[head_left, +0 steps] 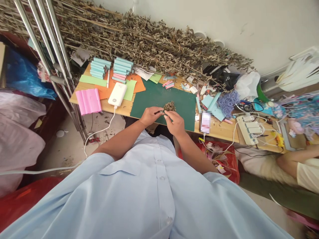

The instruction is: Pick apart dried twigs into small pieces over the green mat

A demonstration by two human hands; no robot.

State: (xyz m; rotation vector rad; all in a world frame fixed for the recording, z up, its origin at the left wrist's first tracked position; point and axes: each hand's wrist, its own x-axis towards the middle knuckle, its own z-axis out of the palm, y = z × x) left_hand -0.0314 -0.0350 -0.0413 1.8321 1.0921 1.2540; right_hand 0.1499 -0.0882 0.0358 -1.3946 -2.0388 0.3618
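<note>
My left hand and my right hand meet over the near edge of a dark green cutting mat. Fingers and thumbs of both hands are pinched together around something small and dark, too small to make out. Just beyond the fingertips, a little heap of crumbled dried leaves lies on the mat. A few short pink paper rolls rest near the mat's far edge.
Bundled dried stalks line the table's back. Left are blue paper rolls, a white power bank and pink paper. A phone, purple yarn and a power strip lie right. Another person's arm shows there.
</note>
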